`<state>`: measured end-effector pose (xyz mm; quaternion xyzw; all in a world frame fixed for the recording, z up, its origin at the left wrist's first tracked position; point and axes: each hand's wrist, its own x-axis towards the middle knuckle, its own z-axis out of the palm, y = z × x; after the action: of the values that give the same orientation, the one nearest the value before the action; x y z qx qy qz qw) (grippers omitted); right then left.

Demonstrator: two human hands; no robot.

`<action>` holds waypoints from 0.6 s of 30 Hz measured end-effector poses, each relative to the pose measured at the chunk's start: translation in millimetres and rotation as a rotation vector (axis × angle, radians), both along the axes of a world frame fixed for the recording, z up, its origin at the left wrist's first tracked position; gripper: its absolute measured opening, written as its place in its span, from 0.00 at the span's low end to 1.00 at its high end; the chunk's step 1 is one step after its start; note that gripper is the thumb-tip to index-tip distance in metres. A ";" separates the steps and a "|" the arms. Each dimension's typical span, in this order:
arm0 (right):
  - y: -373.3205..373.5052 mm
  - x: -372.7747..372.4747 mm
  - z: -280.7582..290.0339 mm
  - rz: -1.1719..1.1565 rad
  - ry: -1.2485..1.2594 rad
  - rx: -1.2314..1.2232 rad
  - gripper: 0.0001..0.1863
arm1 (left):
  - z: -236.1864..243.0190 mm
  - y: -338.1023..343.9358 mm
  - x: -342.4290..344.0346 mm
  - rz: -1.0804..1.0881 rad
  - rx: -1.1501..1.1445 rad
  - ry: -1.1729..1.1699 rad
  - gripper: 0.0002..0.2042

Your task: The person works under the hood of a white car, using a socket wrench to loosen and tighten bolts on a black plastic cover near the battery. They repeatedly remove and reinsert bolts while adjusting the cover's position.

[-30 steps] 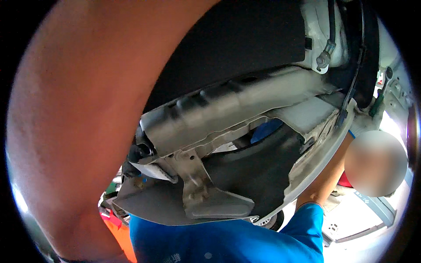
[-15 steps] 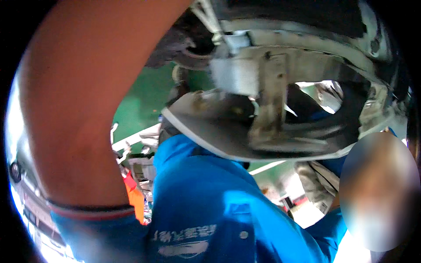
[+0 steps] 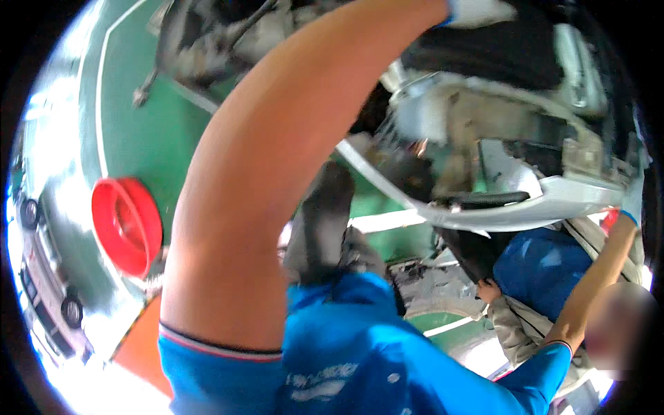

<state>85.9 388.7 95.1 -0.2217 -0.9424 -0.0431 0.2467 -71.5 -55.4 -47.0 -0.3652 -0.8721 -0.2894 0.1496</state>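
Observation:
My left arm stretches up across the view. At its end my left hand [image 3: 482, 11], in a white glove with a blue cuff, lies over a black panel [image 3: 477, 52] of a car body; its fingers are blurred and cut off by the top edge. A pale curved car bumper [image 3: 505, 213] hangs below the car's bare frame [image 3: 477, 114]. My right arm reaches out at the right side. My right hand [image 3: 613, 218], with a blue cuff and something red showing, is at the bumper's right end; its fingers cannot be made out.
Another person in a beige jacket [image 3: 515, 325] and blue clothing crouches behind the bumper, one bare hand [image 3: 489, 291] low. A red basin [image 3: 104, 221] stands on the green floor [image 3: 173, 124] at left. Dark car parts [image 3: 207, 52] lie at the upper left. A parked car [image 3: 45, 290] is far left.
My left arm has swung right, and its gloved hand now shows at the top. The bumper appears farther right, with its angle changed. The red basin and the crouching person have come into clearer view.

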 end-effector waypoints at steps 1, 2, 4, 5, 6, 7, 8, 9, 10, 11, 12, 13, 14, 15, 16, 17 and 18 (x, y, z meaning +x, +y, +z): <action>13.9 -9.9 -9.4 0.103 0.213 -0.366 0.22 | -1.1 -3.5 0.5 0.027 -0.001 -0.026 0.25; 31.0 2.9 -8.1 0.179 0.240 -0.376 0.20 | 1.4 -1.0 -0.8 -0.009 -0.009 -0.082 0.25; 36.9 15.7 1.0 0.298 0.249 -0.403 0.17 | 29.6 -34.5 21.9 0.016 -0.075 -0.207 0.26; 25.9 19.6 8.0 0.310 0.227 -0.404 0.16 | 41.9 -43.7 31.2 0.041 -0.082 -0.252 0.25; 4.3 23.0 11.5 0.303 0.297 -0.525 0.17 | 49.5 -48.1 34.6 0.057 -0.084 -0.302 0.24; -14.7 27.8 11.6 0.287 0.375 -0.646 0.19 | 41.2 -49.1 32.1 0.071 -0.108 -0.222 0.23; -26.2 32.4 13.0 0.229 0.389 -0.615 0.18 | 30.5 -48.9 23.7 0.084 -0.114 -0.138 0.22; -30.7 4.6 7.0 0.273 0.331 -0.517 0.18 | 3.6 -32.3 3.0 0.054 -0.099 -0.033 0.25; -41.6 4.1 -6.5 0.252 0.254 -0.439 0.19 | -1.9 -43.6 7.4 -0.008 -0.120 0.044 0.27; -51.2 7.6 -14.0 0.220 0.249 -0.487 0.19 | -2.2 -46.9 10.1 0.052 -0.095 -0.064 0.27; -67.2 13.1 -20.3 0.188 0.252 -0.569 0.20 | -2.4 -48.1 12.3 0.111 -0.075 -0.179 0.27; -88.6 15.6 -24.2 0.148 0.368 -0.820 0.21 | 0.5 -47.1 15.9 0.103 -0.082 -0.239 0.26; -97.9 19.4 -25.8 0.061 0.343 -0.759 0.23 | 4.8 -46.2 19.0 0.110 -0.104 -0.303 0.26; -100.8 19.8 -26.3 0.040 0.368 -0.786 0.22 | 4.7 -44.8 21.7 0.110 -0.091 -0.319 0.26; -113.5 8.9 -25.0 0.027 0.398 -0.815 0.22 | 7.0 -55.7 14.2 0.117 -0.076 -0.329 0.26; -126.2 11.8 -30.8 0.007 0.435 -0.840 0.22 | 3.5 -64.0 12.7 0.101 -0.081 -0.400 0.27; -132.5 9.0 -30.8 0.000 0.482 -0.862 0.22 | 2.8 -68.2 10.2 0.099 -0.124 -0.415 0.28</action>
<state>94.9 256.2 64.2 -0.3072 -0.7905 0.4034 0.3436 -61.4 -123.6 -44.2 -0.2629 -0.9172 -0.2965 -0.0417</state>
